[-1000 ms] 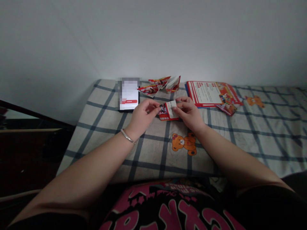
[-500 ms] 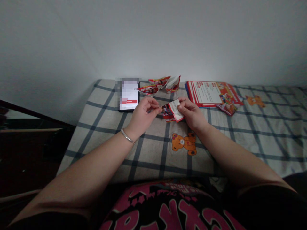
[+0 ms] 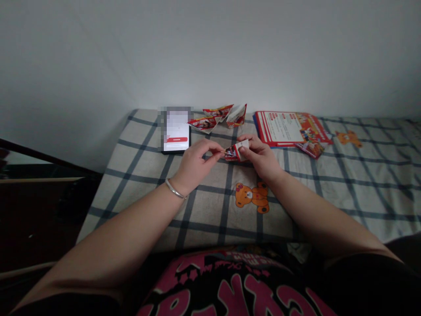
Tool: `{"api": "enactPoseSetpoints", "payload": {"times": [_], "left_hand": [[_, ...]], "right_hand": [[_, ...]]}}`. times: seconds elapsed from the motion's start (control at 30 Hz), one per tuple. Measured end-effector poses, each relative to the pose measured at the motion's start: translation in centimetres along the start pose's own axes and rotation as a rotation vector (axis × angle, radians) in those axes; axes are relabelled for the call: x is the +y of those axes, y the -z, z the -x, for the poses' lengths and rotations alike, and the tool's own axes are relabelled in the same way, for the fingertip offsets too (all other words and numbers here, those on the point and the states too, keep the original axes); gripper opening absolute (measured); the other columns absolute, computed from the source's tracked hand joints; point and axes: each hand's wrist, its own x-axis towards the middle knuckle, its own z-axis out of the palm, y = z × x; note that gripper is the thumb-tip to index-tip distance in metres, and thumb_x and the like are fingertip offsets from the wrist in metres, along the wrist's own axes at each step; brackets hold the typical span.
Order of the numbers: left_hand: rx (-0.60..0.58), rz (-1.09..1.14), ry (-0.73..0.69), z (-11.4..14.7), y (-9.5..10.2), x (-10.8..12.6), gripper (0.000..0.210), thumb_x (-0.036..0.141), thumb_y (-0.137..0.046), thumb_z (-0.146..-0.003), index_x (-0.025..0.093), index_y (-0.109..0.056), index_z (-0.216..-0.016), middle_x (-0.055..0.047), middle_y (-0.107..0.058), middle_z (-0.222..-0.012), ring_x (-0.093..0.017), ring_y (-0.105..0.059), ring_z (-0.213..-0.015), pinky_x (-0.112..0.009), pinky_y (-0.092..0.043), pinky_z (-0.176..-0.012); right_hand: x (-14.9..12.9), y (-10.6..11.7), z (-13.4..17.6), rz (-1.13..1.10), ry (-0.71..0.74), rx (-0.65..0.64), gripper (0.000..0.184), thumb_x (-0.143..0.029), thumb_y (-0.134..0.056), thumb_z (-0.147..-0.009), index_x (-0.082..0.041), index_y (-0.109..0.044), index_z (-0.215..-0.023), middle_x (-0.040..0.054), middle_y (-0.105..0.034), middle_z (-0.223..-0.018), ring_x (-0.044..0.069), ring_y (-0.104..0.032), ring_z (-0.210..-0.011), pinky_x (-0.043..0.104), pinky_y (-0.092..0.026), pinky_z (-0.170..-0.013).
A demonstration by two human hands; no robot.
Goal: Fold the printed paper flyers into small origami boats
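Between my two hands is a small piece of folded paper (image 3: 233, 152), printed red and dark with a white part. My left hand (image 3: 203, 157) pinches its pointed left end between thumb and fingertips. On the white right side, my right hand (image 3: 260, 156) grips the paper, thumb on top and fingers behind. The paper is held just above the checked cloth. Beyond it stand several folded red-and-white paper pieces (image 3: 205, 123), tilted with pointed corners. A phone (image 3: 177, 131) with a lit screen lies left of them, near my left hand.
To the right lies a stack of red-and-white printed sheets (image 3: 283, 127), with a small red printed packet or folded paper (image 3: 311, 149) at its front corner. The checked cloth (image 3: 210, 206) carries printed teddy bears. A plain wall (image 3: 210, 52) rises behind.
The paper in my hands has turned and looks narrower, its left end more pointed. My left hand has shifted slightly right and down. The phone screen shows a somewhat different page.
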Motion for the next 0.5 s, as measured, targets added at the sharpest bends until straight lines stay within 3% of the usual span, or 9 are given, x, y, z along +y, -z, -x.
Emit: {"api": "enactPoseSetpoints", "payload": {"times": [0.23,0.37,0.5], "left_hand": [[0.025,-0.041,-0.035,0.17,-0.31,-0.21,0.003,0.019,-0.064,-0.090,0.020,-0.063,-0.088,0.000,-0.068,-0.087,-0.015,-0.064,-0.083,-0.029,-0.051,-0.079],[0.089,-0.070,-0.034,-0.04,0.04,-0.34,0.008,0.013,-0.065,-0.088,0.020,-0.063,-0.091,0.001,-0.068,-0.087,-0.014,-0.063,-0.080,-0.027,-0.050,-0.077],[0.104,-0.082,-0.098,-0.18,0.29,-0.29,0.015,0.008,-0.060,-0.089,0.021,-0.064,-0.094,0.000,-0.069,-0.093,-0.016,-0.064,-0.091,-0.030,-0.050,-0.084]], "right_hand": [[0.04,0.02,-0.07,0.015,-0.007,-0.053,0.033,-0.058,-0.070,-0.081,-0.026,-0.075,-0.077,0.0041,-0.059,-0.122,0.021,-0.058,-0.111,0.042,-0.046,-0.101],[0.40,-0.19,-0.13,0.142,0.105,0.114,0.026,-0.050,-0.073,-0.081,-0.025,-0.069,-0.075,0.0045,-0.062,-0.110,0.021,-0.059,-0.107,0.042,-0.045,-0.099],[0.23,-0.26,0.06,0.250,0.164,0.263,0.021,-0.045,-0.071,-0.083,-0.026,-0.064,-0.084,0.0046,-0.061,-0.105,0.021,-0.058,-0.103,0.035,-0.050,-0.078]]}}
